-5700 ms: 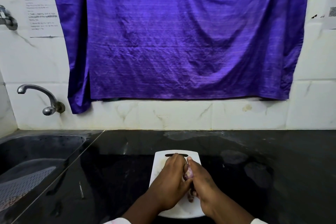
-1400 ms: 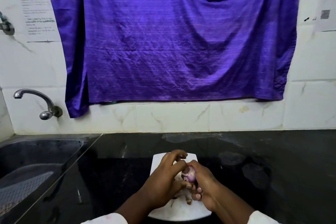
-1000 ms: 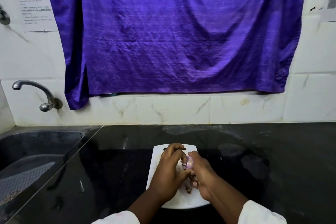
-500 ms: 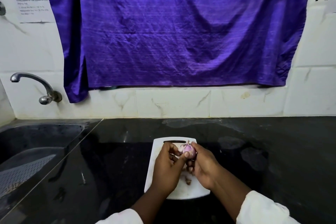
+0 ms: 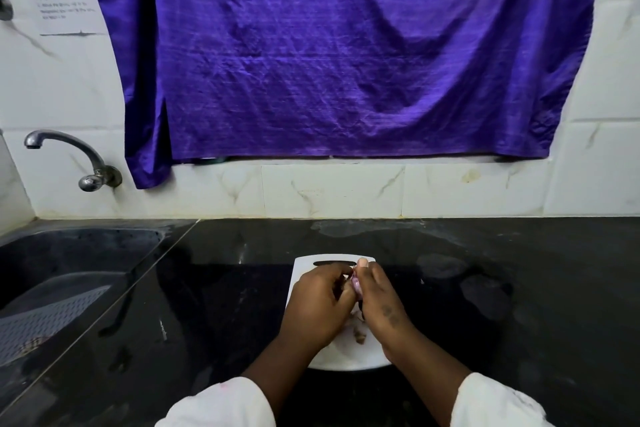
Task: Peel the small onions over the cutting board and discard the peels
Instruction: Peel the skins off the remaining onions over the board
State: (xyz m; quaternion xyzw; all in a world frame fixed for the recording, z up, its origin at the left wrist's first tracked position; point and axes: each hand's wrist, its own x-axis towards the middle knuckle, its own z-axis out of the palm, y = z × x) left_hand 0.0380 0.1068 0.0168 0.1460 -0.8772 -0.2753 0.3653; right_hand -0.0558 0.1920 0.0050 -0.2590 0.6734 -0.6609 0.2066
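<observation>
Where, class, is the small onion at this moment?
In the head view the small onion is low centre, held between left hand and right hand over the white cutting board.

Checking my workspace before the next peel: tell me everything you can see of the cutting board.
The cutting board is white, plastic-looking, rounded at the corners, with a slot handle at its far edge. It lies flat on the black countertop. Brownish peel scraps lie on it. The left hand and right hand hold a small onion over it, hiding its middle.
</observation>
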